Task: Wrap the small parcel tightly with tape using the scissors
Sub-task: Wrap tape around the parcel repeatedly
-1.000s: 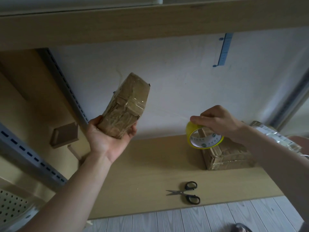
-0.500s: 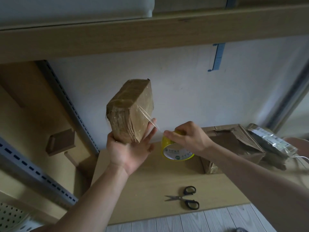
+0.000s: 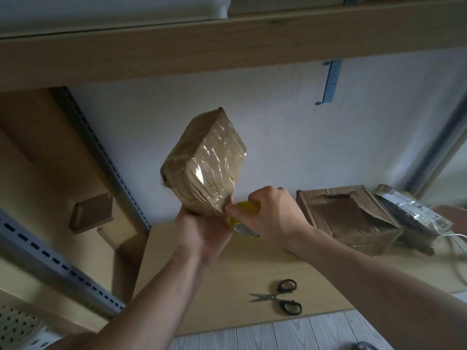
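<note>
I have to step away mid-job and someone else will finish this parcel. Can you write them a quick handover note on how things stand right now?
Left hand: grips the small parcel from below, raised above the shelf.
Right hand: grips the yellow tape roll, held against the parcel's lower right corner.
Scissors: lying on the shelf near its front edge, in neither hand.
Done: glossy tape already covers the parcel's facing side.
Left: finish the wrap, then cut the tape free with the scissors. No cut is visible yet.
</note>
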A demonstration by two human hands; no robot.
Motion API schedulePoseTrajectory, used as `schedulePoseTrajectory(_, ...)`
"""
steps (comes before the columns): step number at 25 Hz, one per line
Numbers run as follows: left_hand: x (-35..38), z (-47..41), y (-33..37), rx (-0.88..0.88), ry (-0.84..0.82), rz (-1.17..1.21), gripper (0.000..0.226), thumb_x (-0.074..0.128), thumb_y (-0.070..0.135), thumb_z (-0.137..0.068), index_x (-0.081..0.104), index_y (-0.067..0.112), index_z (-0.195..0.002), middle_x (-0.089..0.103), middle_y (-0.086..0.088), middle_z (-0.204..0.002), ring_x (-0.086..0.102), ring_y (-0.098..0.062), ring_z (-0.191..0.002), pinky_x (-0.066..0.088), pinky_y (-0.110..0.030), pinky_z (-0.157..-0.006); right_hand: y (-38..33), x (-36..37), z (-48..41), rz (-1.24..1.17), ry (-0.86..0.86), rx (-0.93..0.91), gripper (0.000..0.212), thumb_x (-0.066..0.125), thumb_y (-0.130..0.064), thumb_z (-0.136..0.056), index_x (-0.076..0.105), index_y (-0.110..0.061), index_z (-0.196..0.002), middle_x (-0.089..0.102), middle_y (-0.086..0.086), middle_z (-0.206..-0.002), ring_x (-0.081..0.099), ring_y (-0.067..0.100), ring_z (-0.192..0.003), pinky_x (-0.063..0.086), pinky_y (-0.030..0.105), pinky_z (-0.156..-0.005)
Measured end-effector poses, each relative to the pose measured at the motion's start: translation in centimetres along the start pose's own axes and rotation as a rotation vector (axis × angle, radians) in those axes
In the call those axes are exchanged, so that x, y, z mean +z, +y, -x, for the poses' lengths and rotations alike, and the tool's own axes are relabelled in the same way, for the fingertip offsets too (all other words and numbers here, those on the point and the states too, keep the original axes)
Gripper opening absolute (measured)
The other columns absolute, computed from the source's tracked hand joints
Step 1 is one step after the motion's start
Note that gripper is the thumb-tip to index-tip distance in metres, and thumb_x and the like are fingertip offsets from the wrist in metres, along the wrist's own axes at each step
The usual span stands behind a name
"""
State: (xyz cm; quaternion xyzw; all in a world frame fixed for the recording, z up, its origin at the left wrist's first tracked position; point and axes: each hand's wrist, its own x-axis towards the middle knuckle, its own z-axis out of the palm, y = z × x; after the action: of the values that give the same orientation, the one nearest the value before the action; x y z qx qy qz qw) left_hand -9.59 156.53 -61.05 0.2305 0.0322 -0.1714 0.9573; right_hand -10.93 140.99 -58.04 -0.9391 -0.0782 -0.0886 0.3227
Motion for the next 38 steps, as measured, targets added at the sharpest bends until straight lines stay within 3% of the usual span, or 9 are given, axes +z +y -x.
schedulePoseTrajectory(5,0.6,0.0,0.0,0.074,0.073,-0.252,0.052,0.041,0.003,-0.092,0.05,0.014,-0.143,0.062,-0.016,-0.135,0.064,-0.028,-0.118,0.039,-0.041,-0.113,1.7,-2.0,-1.0,-0.061,0.132,-0.056,0.058,0.065,-0.054,-0.084,0.045,-0.013,-0.048,0.039,-0.004,-0.042,0.04,0.016,-0.041,0.033,0.028,-0.043)
schedulePoseTrajectory(11,0.4,1.1,-1.0,-0.008,0.133,-0.58,0.043,0.047,-0.009,-0.069,0.055,0.009,-0.107,0.057,-0.008,-0.113,0.05,-0.025,-0.112,0.043,-0.04,-0.097,1.5,-3.0,-1.0,-0.038,0.173,-0.105,0.063,0.064,-0.056,-0.084,0.042,-0.011,-0.047,0.031,-0.003,-0.041,0.03,0.015,-0.038,0.025,0.027,-0.041)
schedulePoseTrajectory(14,1.2,1.9,-0.6,-0.043,0.05,-0.449,0.043,0.061,0.003,-0.067,0.052,0.007,-0.109,0.051,-0.015,-0.119,0.047,-0.029,-0.117,0.04,-0.045,-0.109,1.0,-4.5,-1.2,-0.009,0.185,-0.053,0.062,0.065,-0.056,-0.083,0.038,-0.016,-0.045,0.032,-0.003,-0.04,0.034,0.019,-0.04,0.029,0.028,-0.044)
schedulePoseTrajectory(18,3.3,2.8,-0.3,-0.025,0.093,-0.361,0.065,0.07,0.052,-0.081,0.054,0.014,-0.132,0.066,-0.021,-0.127,0.061,-0.037,-0.122,0.042,-0.052,-0.11,0.4,-5.1,-0.6,0.076,0.149,-0.026,0.059,0.062,-0.057,-0.085,0.042,-0.015,-0.049,0.04,-0.001,-0.045,0.042,0.02,-0.042,0.032,0.026,-0.043)
schedulePoseTrajectory(21,3.8,2.2,-1.2,-0.016,0.313,-0.276,0.054,0.072,0.049,-0.079,0.062,0.015,-0.119,0.076,-0.015,-0.109,0.068,-0.032,-0.112,0.047,-0.054,-0.105,-0.6,-3.3,0.8,0.224,0.093,-0.053,0.056,0.051,-0.062,-0.089,0.047,-0.015,-0.057,0.052,0.001,-0.055,0.055,0.023,-0.052,0.046,0.028,-0.048)
schedulePoseTrajectory(25,3.2,1.1,-2.0,0.065,0.475,-0.278,0.042,0.08,0.027,-0.079,0.065,0.015,-0.116,0.077,-0.012,-0.103,0.072,-0.03,-0.103,0.051,-0.057,-0.099,-1.5,-1.9,1.4,0.304,0.099,-0.023,0.054,0.043,-0.062,-0.093,0.04,-0.02,-0.06,0.049,-0.003,-0.057,0.05,0.02,-0.051,0.036,0.025,-0.047)
schedulePoseTrajectory(30,2.1,-0.1,-1.6,0.132,0.512,-0.321,0.049,0.078,0.023,-0.08,0.06,0.017,-0.125,0.075,-0.009,-0.112,0.07,-0.026,-0.104,0.047,-0.057,-0.099,0.1,-2.0,0.4,0.074,0.023,-0.033,0.044,0.05,-0.046,-0.084,0.045,-0.015,-0.054,0.045,-0.002,-0.05,0.043,0.018,-0.045,0.031,0.027,-0.045)
schedulePoseTrajectory(34,0.5,-1.0,-1.0,0.287,0.575,-0.267,0.071,0.087,0.02,-0.07,0.055,0.019,-0.134,0.072,-0.005,-0.119,0.07,-0.022,-0.097,0.053,-0.034,-0.071,0.7,-3.5,-0.5,-0.264,-0.096,0.036,0.04,0.06,-0.027,-0.088,0.051,-0.001,-0.059,0.045,-0.001,-0.049,0.039,0.015,-0.053,0.033,0.03,-0.052)
schedulePoseTrajectory(38,0.5,-0.7,-1.4,0.32,0.572,-0.192,0.074,0.089,0.027,-0.061,0.06,0.025,-0.129,0.073,0.002,-0.119,0.071,-0.016,-0.105,0.054,-0.033,-0.095,-0.8,-4.0,1.0,-0.692,-0.303,0.039,0.029,0.054,-0.018,-0.1,0.058,0.005,-0.082,0.065,0.011,-0.061,0.058,0.024,-0.057,0.047,0.031,-0.058)
